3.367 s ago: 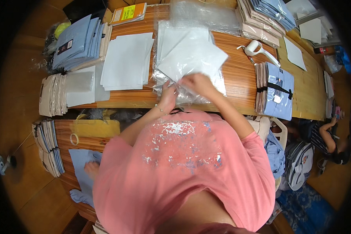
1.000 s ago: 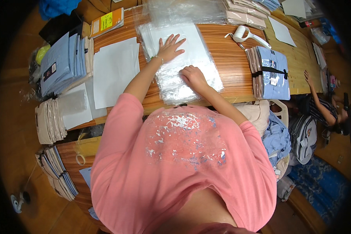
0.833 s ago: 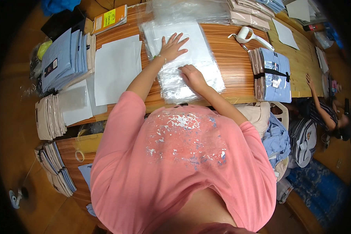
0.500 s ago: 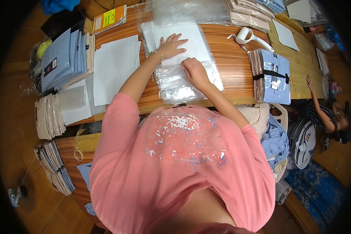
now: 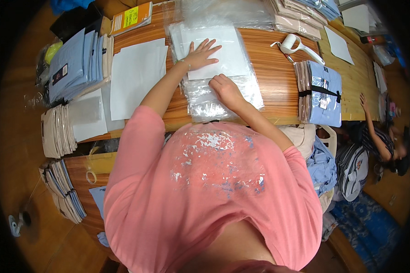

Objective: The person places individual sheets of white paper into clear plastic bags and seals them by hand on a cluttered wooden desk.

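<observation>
My left hand (image 5: 201, 55) lies flat with spread fingers on a white sheet (image 5: 232, 50). The sheet rests on a stack of clear plastic bags (image 5: 205, 103), whose shiny near part shows below the sheet's edge. Close to that edge, my right hand (image 5: 227, 92) is over the bags, its fingers curled together. Whatever they may pinch is hidden from view.
White sheets (image 5: 136, 77) lie left of the bags, beside packed blue shirts (image 5: 73, 68). To the right are a white handheld tool (image 5: 296, 45) and a tied shirt bundle (image 5: 321, 93). More clear bags (image 5: 228, 13) lie at the far side. Another person's arm (image 5: 371, 123) shows at right.
My right hand has drawn slightly toward me, off the sheet's near edge. My left hand stays spread on the sheet. The whole view has shifted a little.
</observation>
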`<move>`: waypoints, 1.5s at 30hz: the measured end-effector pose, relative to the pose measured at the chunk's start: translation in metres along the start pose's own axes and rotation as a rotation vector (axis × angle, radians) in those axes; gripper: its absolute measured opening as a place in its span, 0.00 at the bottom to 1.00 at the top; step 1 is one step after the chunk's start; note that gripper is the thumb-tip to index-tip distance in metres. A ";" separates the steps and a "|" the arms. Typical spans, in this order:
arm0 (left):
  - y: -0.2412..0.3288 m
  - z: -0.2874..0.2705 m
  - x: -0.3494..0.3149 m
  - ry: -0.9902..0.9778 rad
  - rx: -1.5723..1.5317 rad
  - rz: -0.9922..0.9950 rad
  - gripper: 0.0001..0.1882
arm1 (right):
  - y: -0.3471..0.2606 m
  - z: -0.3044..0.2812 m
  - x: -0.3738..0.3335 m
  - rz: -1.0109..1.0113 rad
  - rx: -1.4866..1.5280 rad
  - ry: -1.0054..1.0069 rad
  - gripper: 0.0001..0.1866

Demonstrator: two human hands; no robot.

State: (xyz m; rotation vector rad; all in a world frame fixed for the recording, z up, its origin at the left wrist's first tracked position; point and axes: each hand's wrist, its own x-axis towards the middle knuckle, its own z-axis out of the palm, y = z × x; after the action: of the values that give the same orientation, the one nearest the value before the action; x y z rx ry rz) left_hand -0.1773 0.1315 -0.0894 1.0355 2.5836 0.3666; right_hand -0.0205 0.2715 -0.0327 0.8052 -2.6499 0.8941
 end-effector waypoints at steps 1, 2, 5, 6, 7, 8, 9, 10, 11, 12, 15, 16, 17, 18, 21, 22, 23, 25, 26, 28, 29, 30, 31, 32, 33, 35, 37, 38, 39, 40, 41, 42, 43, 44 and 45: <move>0.000 0.002 -0.001 0.007 0.014 0.002 0.34 | 0.000 0.000 -0.001 0.000 -0.016 -0.011 0.07; 0.000 0.004 -0.001 0.014 0.029 0.003 0.34 | -0.002 0.001 -0.002 -0.004 -0.026 -0.024 0.08; -0.001 0.007 -0.002 0.030 0.051 0.004 0.33 | -0.005 -0.002 -0.003 -0.016 -0.054 -0.051 0.09; -0.002 0.008 -0.002 0.035 0.054 0.003 0.33 | -0.006 -0.002 -0.003 -0.020 -0.056 -0.056 0.09; -0.003 0.010 -0.002 0.044 0.061 0.008 0.34 | -0.007 -0.002 -0.004 -0.024 -0.058 -0.060 0.09; -0.003 0.011 -0.002 0.053 0.068 0.014 0.34 | -0.007 -0.003 -0.004 -0.028 -0.058 -0.072 0.10; -0.002 0.011 -0.002 0.062 0.074 0.021 0.34 | -0.008 -0.003 -0.005 -0.030 -0.058 -0.083 0.10; 0.001 0.011 -0.002 0.053 0.074 0.018 0.34 | -0.008 -0.004 -0.006 -0.032 -0.058 -0.095 0.10; 0.003 0.011 -0.002 0.045 0.073 0.016 0.33 | -0.011 -0.006 -0.009 -0.071 -0.018 -0.103 0.10; 0.005 0.009 -0.001 0.037 0.075 0.016 0.33 | -0.016 -0.008 -0.013 -0.111 0.021 -0.109 0.10; -0.007 0.006 0.003 0.069 0.156 -0.023 0.33 | -0.038 -0.019 -0.024 -0.174 0.138 -0.184 0.11; -0.009 0.005 0.003 0.042 0.165 -0.040 0.33 | -0.039 -0.022 -0.027 -0.155 0.141 -0.210 0.11; -0.009 0.006 0.005 0.044 0.159 -0.035 0.33 | -0.041 -0.025 -0.030 -0.136 0.144 -0.235 0.12; -0.011 0.006 0.006 0.045 0.159 -0.034 0.33 | -0.044 -0.030 -0.032 -0.106 0.144 -0.237 0.12; -0.015 0.003 0.005 0.088 0.123 -0.018 0.32 | -0.036 -0.031 -0.035 -0.063 0.145 -0.222 0.10; -0.013 -0.001 0.006 0.109 0.108 -0.006 0.32 | -0.035 -0.028 -0.038 -0.036 0.167 -0.236 0.09; -0.009 -0.004 0.008 0.081 0.132 -0.052 0.30 | -0.034 -0.021 -0.042 -0.010 0.189 -0.249 0.08; 0.019 -0.017 0.009 0.020 0.178 -0.137 0.28 | -0.029 -0.011 -0.049 0.044 0.228 -0.252 0.08; 0.033 -0.017 0.011 0.083 0.165 -0.029 0.27 | -0.026 -0.008 -0.051 0.064 0.249 -0.245 0.08; 0.060 -0.006 0.010 0.200 0.135 0.172 0.25 | -0.026 -0.003 -0.050 0.101 0.312 -0.255 0.08; 0.072 0.001 0.007 0.212 0.086 0.206 0.23 | -0.024 -0.002 -0.049 0.123 0.348 -0.266 0.09; 0.067 0.019 0.006 0.280 0.100 0.211 0.23 | -0.026 0.000 -0.050 0.142 0.385 -0.284 0.09; 0.065 0.028 0.007 0.349 0.113 0.222 0.23 | -0.028 0.000 -0.051 0.194 0.411 -0.324 0.10; 0.060 0.035 0.010 0.359 0.125 0.206 0.23 | -0.030 0.002 -0.052 0.247 0.438 -0.363 0.10; 0.057 0.038 0.009 0.365 0.134 0.193 0.23 | -0.033 0.002 -0.052 0.305 0.465 -0.400 0.11; 0.055 0.041 0.012 0.357 0.145 0.181 0.24 | -0.040 -0.002 -0.054 0.577 0.742 -0.556 0.13; 0.050 0.037 0.017 0.334 0.159 0.172 0.24 | -0.042 -0.004 -0.057 0.673 0.938 -0.607 0.15; 0.048 0.036 0.016 0.343 0.187 0.150 0.24 | -0.038 -0.004 -0.063 0.640 0.994 -0.580 0.16; 0.047 0.036 0.017 0.351 0.181 0.155 0.24 | -0.036 -0.007 -0.069 0.613 1.044 -0.550 0.17; 0.045 0.036 0.016 0.356 0.179 0.154 0.24 | -0.040 -0.026 -0.062 0.745 1.092 -0.500 0.16; 0.044 0.036 0.015 0.361 0.177 0.152 0.24 | -0.029 -0.034 -0.061 0.668 0.878 -0.392 0.15; 0.045 0.035 0.015 0.351 0.168 0.155 0.24 | -0.018 -0.039 -0.062 0.689 0.739 -0.192 0.16; 0.044 0.035 0.014 0.343 0.162 0.149 0.25 | -0.009 -0.049 -0.057 0.506 0.456 -0.016 0.21; 0.042 0.034 0.013 0.336 0.156 0.140 0.25 | 0.000 -0.065 -0.052 0.342 0.097 -0.031 0.26; 0.045 0.030 0.015 0.276 0.091 0.129 0.24 | 0.010 -0.069 -0.054 0.296 0.009 -0.095 0.27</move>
State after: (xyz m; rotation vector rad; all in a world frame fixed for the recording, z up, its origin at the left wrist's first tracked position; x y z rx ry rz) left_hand -0.1481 0.1768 -0.1036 1.2680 2.8050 0.4556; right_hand 0.0210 0.3441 -0.0037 0.4734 -2.9018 0.9572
